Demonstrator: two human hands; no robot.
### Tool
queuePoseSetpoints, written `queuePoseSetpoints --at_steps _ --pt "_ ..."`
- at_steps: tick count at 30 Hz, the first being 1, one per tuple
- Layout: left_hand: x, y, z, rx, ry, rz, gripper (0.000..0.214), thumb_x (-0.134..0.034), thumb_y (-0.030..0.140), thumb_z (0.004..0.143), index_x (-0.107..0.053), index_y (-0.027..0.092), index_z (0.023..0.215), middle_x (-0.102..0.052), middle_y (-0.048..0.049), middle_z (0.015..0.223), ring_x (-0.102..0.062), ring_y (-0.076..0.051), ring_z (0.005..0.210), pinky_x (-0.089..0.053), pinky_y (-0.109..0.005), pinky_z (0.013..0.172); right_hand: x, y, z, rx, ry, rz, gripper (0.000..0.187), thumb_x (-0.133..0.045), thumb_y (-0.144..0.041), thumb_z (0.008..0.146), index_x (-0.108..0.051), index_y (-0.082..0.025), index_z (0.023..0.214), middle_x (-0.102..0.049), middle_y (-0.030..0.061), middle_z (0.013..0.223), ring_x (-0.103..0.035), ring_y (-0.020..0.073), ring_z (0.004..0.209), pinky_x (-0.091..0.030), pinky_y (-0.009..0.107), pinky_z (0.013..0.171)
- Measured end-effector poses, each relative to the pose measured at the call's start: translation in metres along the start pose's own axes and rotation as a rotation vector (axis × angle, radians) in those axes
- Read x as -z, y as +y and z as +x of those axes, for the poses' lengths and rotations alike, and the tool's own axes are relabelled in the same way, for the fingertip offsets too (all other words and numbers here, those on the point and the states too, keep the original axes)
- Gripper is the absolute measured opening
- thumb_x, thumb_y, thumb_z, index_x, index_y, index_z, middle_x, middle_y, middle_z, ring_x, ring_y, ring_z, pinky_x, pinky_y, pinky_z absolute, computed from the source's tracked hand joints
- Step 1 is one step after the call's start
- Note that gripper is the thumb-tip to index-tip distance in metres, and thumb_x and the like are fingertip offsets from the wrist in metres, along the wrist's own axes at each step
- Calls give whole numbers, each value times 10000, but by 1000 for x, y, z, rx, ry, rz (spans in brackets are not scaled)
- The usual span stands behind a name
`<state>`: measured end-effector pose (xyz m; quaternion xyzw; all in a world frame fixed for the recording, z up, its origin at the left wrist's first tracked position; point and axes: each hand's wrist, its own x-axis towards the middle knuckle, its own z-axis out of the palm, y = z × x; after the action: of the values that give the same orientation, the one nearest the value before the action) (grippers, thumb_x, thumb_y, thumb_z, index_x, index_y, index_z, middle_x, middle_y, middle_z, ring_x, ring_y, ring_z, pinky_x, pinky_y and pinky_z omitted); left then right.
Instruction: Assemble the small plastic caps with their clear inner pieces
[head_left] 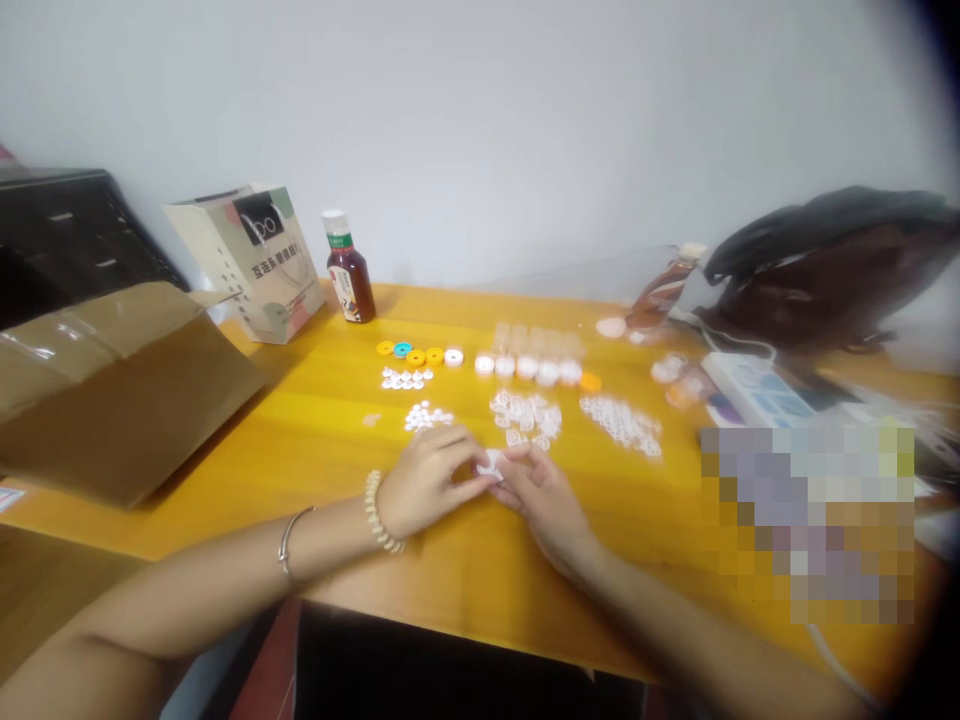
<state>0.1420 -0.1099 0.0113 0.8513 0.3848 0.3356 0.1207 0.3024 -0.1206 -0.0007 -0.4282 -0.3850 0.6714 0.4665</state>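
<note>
Between my two hands, over the front middle of the table, is a small white plastic piece (491, 464). My left hand (435, 475) pinches it from the left, with a beaded bracelet and a metal bangle on that arm. From the other side my right hand (541, 490) closes its fingertips on the same piece. Just beyond them lie a heap of white flat cut-out pieces (527, 415), a second heap of small white pieces (621, 424) and a cluster of little white parts (427, 416). Blur hides the held piece's exact shape.
Behind the heaps runs a row of orange, blue and white round discs (435, 356). A dark drink bottle (351, 275) and a paper bag (266, 270) stand at back left, near an open cardboard box (127, 400). A power strip (757, 388) and a dark bag (817, 265) are at right.
</note>
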Motion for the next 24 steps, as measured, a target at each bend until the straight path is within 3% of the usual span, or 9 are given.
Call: queuePoseSetpoints --at_steps 8,15,24 --pt "0 3 1 -21 -2 232 144 -536 289 817 -599 168 770 -606 -25 744 -531 -167 742 -348 -347 746 0 5 3 70 12 -45 367 -712 -443 616 -445 -220 731 -668 -24 678 -645 143 697 -495 344 797" --pt "-2 4 3 56 -11 133 137 -568 289 781 -571 161 733 -611 -9 711 -551 -161 716 -369 -334 719 -2 4 3 109 24 -95 380 -695 -480 623 -433 -219 715 -668 -16 650 -631 142 625 -505 328 721" --pt "-2 -4 4 181 -36 -174 141 -575 283 788 -594 149 749 -621 -13 726 -560 -127 684 -443 -273 669 -1 4 3 61 41 13 345 -710 -398 632 -431 -218 726 -670 -31 718 -651 136 743 -503 347 828"
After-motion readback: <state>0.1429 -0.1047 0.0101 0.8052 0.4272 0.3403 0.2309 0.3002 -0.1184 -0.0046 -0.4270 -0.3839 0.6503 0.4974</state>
